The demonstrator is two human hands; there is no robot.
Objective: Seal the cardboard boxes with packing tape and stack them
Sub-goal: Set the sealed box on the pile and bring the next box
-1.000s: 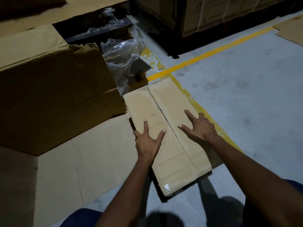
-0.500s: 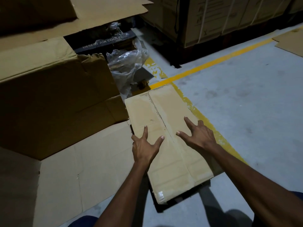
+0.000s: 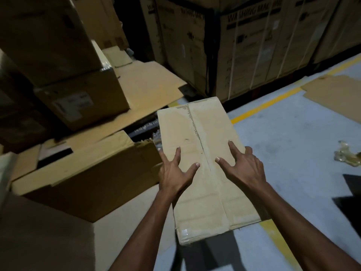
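We had the long tan cardboard box [image 3: 203, 153] in the middle, our left hand [image 3: 175, 173] and right hand [image 3: 244, 169] flat on its top, one either side of the seam. Left of it sat an open brown cardboard carton [image 3: 88, 173], with a smaller labelled brown box [image 3: 82, 98] behind that. Tall strapped brown cartons [image 3: 254, 55] stood behind, a yellow painted floor line [image 3: 263, 106] before them.

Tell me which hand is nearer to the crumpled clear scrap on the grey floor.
Right. The right hand presses the box right of its seam, with the crumpled scrap on the floor further right; the left hand presses left of the seam, farther away.
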